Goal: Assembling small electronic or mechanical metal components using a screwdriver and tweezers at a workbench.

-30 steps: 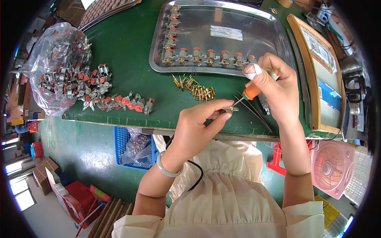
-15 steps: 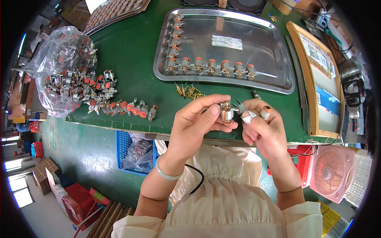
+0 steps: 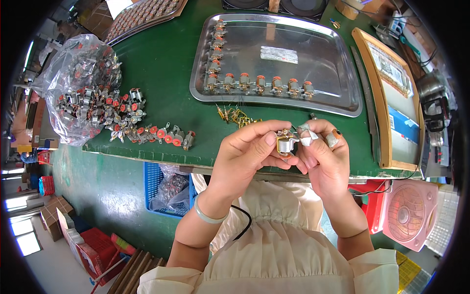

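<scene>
My left hand (image 3: 250, 153) pinches a small metal motor-like part (image 3: 285, 144) with a shiny silver body and a brass-coloured frame, between thumb and fingers. Close against its right side, my right hand (image 3: 324, 154) has its fingers drawn together, with white tape wrapped round some fingertips. Behind those fingers a short dark tip (image 3: 313, 116) shows; what it belongs to is hidden. On the table just beyond my left hand lies a loose heap of brass-coloured frames (image 3: 236, 116). Farther back, a metal tray (image 3: 313, 39) carries similar parts with red tops along its left and near edges.
To the left, a clear plastic bag (image 3: 58, 112) spills red-topped parts (image 3: 161, 133) across the green table (image 3: 156, 73). A wood-framed panel (image 3: 387, 98) stands at the right. Below the table edge are a blue basket (image 3: 152, 188) and a pink fan (image 3: 404, 215).
My hands have come closer together, the right one moving left toward the part. The part has turned in my left fingers, and its brass-coloured frame now faces up.
</scene>
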Demonstrator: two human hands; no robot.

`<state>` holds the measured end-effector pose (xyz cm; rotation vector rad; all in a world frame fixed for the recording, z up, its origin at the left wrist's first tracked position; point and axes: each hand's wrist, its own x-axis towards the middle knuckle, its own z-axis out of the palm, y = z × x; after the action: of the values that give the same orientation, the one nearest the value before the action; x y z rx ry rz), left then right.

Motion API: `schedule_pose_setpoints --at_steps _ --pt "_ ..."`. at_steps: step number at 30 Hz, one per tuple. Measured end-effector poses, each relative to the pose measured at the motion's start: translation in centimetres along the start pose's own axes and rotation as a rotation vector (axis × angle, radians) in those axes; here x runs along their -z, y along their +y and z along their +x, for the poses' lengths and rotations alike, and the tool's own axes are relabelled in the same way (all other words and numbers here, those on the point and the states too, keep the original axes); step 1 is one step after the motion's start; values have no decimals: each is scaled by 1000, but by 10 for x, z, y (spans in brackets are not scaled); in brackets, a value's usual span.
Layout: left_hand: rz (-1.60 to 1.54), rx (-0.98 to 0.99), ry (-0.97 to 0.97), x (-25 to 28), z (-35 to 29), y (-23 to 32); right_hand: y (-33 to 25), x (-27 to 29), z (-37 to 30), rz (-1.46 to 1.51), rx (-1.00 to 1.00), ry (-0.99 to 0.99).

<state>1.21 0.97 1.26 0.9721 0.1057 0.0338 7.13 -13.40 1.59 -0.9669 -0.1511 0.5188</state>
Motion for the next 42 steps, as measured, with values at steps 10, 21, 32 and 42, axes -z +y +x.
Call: schedule_pose_setpoints --at_steps 10,21,32,42 --pt "-6 -1 11 0 0 0 -4 13 -4 -43 5 21" --pt "-26 -60 65 -5 1 -2 0 2 -13 -412 11 -102" --pt "316 -495 246 -14 0 -13 4 -11 -6 -298 -39 -143" --pt "454 -573 275 -13 0 -14 4 -2 0 -195 -46 -192"
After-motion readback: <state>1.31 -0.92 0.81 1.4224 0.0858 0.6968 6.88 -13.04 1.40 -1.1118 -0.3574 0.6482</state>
